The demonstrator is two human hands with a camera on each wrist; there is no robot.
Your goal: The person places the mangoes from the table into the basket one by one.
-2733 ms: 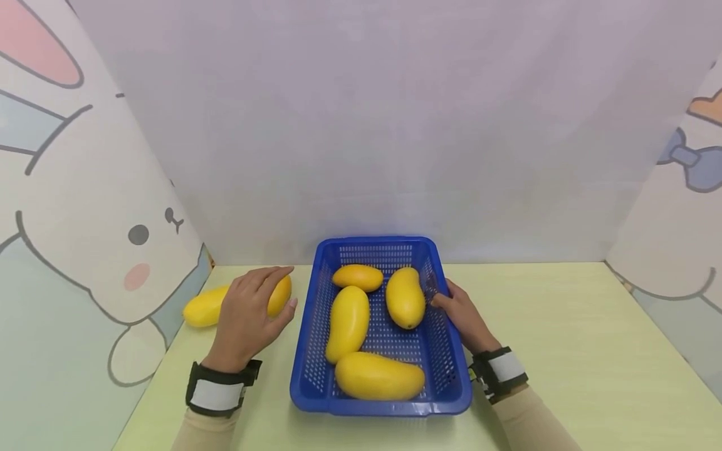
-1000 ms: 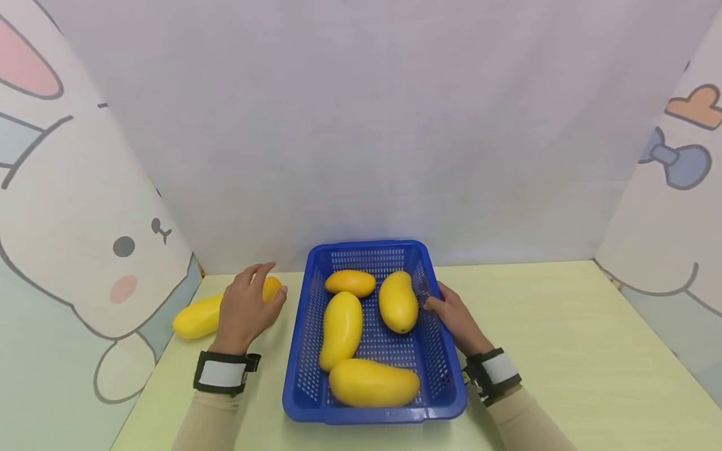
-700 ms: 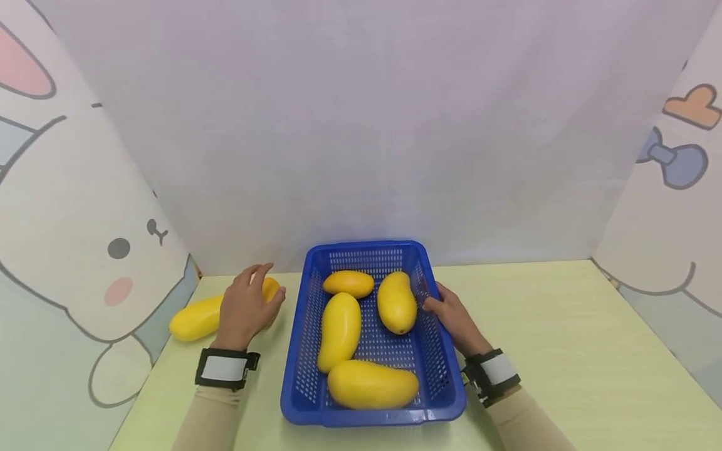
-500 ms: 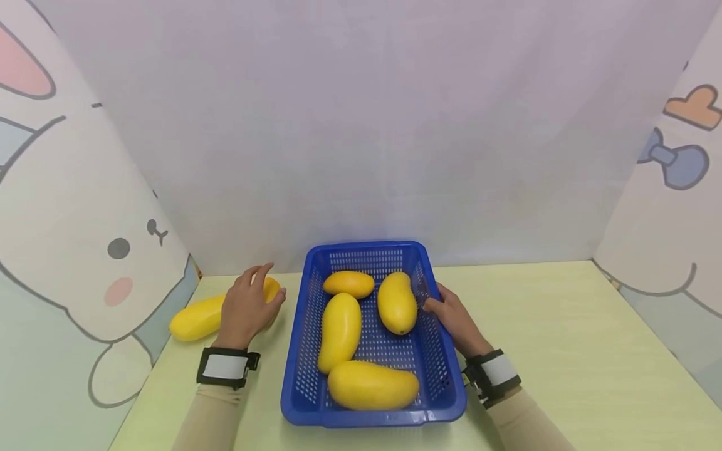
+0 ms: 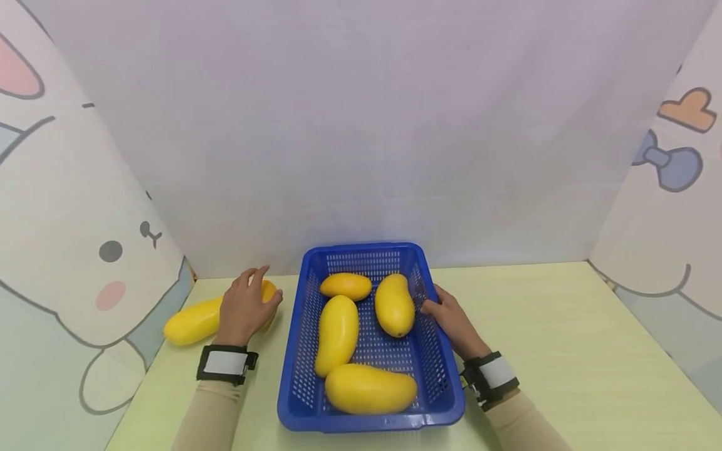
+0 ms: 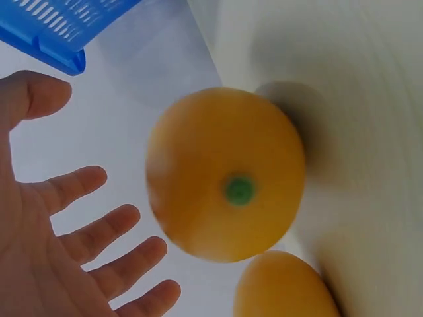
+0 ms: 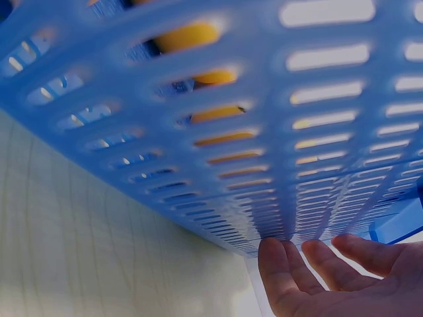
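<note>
My left hand (image 5: pixel 244 311) hovers over two yellow mangoes on the table. Its fingers are spread and apart from the fruit in the left wrist view. One mango (image 5: pixel 192 322) sticks out left of the hand; the other (image 5: pixel 269 291) is partly hidden behind the fingers. The left wrist view shows a mango's end with a green spot (image 6: pixel 225 175) close to the fingertips. My right hand (image 5: pixel 458 321) grips the right side of a blue plastic basket (image 5: pixel 289 369), thumb over the rim and fingers (image 7: pixel 277 271) against the outer wall. Several yellow mangoes (image 5: pixel 369 389) lie inside, spaced apart.
The pale green table (image 5: pixel 564 351) extends to the right of the basket. A whitish cloth backdrop (image 5: pixel 361 138) rises behind it. Cartoon-printed panels (image 5: pixel 73 250) stand at the left and right sides.
The head view has shifted, so everything sits slightly further left and lower. My left hand has come down a little over the mangoes. The right hand keeps its grip on the basket.
</note>
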